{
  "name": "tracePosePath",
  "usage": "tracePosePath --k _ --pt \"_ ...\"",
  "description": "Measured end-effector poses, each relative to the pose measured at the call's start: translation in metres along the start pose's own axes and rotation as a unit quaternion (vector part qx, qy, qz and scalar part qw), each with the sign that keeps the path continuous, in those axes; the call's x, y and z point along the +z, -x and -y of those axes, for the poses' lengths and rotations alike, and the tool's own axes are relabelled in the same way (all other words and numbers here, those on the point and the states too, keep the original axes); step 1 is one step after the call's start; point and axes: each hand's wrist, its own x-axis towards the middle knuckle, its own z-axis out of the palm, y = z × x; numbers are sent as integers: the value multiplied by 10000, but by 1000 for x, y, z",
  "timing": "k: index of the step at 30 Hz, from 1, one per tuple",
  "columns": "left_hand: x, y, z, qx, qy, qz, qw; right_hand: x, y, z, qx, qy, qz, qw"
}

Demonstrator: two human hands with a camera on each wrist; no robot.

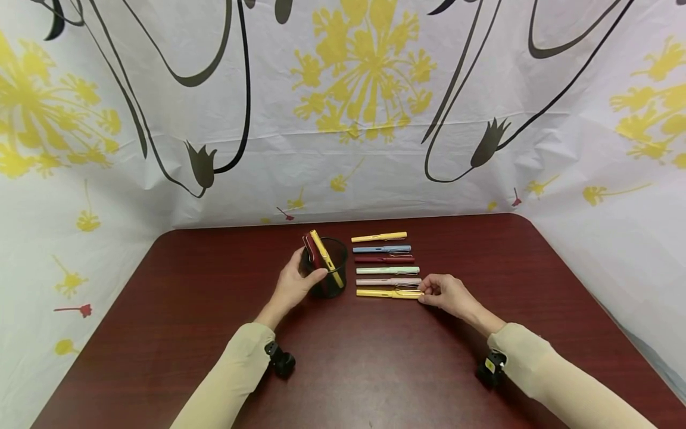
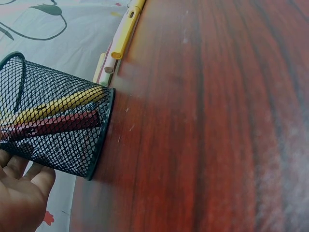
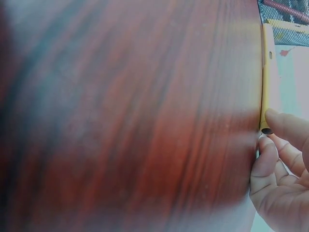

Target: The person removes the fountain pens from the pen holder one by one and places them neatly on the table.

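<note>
My left hand (image 1: 293, 285) grips a black mesh pen cup (image 1: 339, 245), thumb across its near side; the left wrist view has the fingers at the side of the mesh (image 2: 67, 130). Inside the cup lean a yellow pen (image 1: 323, 250) and a dark red one (image 1: 311, 249). Thumb and finger of my right hand (image 1: 449, 293) pinch the capped end of the nearest yellow pen (image 1: 383, 293), which lies flat. The right wrist view gives that yellow pen (image 3: 265, 87) end-on, fingertips at its tip.
Beyond it, roughly parallel, lie a pale pink pen (image 1: 386, 282), a mint green pen (image 1: 386, 271), a dark red pen (image 1: 380, 260), a blue pen (image 1: 377, 249) and another yellow pen (image 1: 377, 237). A patterned white cloth (image 1: 268, 196) hangs behind the dark wooden table (image 1: 359, 363).
</note>
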Motion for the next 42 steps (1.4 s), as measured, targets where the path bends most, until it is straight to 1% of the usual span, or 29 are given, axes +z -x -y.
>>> tracePosePath --k 1,4,6,8,11,13,15,17,27,34,36,42 --pt "0 0 0 -17 22 23 10000 0 0 0 173 53 48 9998" --pt "-2 6 -15 5 3 97 10000 0 -1 2 346 173 86 9992" --pt "-2 7 -14 80 39 98 9999 0 -1 3 358 196 80 9991" --pt "-2 7 -12 211 -74 29 9997 0 -1 4 345 186 64 9992" --pt "0 1 2 279 -25 -34 9996 -1 -1 3 343 188 49 9992" --pt "0 1 2 205 -15 -28 9998 -1 -1 4 337 193 44 9992" --pt "0 0 1 65 115 23 9999 -2 -1 4 341 200 44 9992" --pt "0 0 1 12 147 40 9999 -2 -1 4 335 196 41 9992" --pt "0 0 1 59 79 24 9999 -2 -1 4 406 152 -14 9991" --pt "-1 0 -1 -86 70 -8 9999 -2 -2 5 421 72 -36 9991" --pt "-1 0 -1 -51 28 -5 10000 -2 -2 5 424 9 -42 9991" --pt "-1 0 0 -81 57 -14 9999 -2 -2 5 446 -67 -43 9990"
